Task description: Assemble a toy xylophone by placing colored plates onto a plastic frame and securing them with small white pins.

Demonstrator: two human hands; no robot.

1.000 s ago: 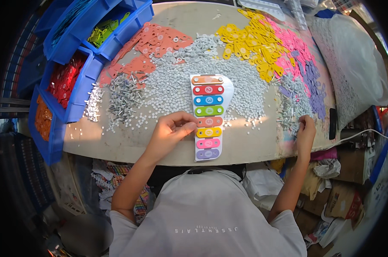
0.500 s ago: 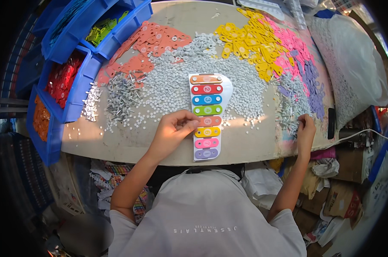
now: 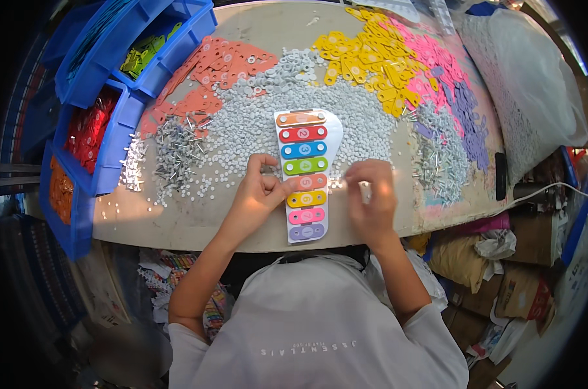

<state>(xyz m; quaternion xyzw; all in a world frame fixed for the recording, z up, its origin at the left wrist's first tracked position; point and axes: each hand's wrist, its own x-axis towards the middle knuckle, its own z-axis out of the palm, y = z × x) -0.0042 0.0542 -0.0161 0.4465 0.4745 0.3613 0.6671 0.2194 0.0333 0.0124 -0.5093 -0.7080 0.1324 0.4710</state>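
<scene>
A toy xylophone [image 3: 333, 139] with a white base lies upright before me, its coloured bars stacked from orange down to purple. White round caps sit at both ends of the upper bars, down to the green bar [image 3: 305, 166]. Small dark holes show in the yellow bar [image 3: 306, 198] and those below it. My left hand [image 3: 256, 194] is closed at the xylophone's left edge, its thumb on the left end of the salmon bar [image 3: 315, 181]. Just right of the xylophone, my right hand [image 3: 373, 198] is raised with fingers curled together and slightly blurred; what they hold cannot be made out.
White caps [image 3: 242, 123] spread behind the xylophone. Metal pins lie in a left pile [image 3: 177, 149] and a right pile [image 3: 443, 155]. Loose salmon [image 3: 232, 61], yellow [image 3: 352, 55] and purple bars [image 3: 469, 123] lie farther back. Blue bins [image 3: 119, 155] stand left, a clear bag [image 3: 521, 84] right.
My right hand has come left from the right pin pile to beside the xylophone. My left hand stays by the salmon bar, its fingers slightly shifted. The whole view has moved a little.
</scene>
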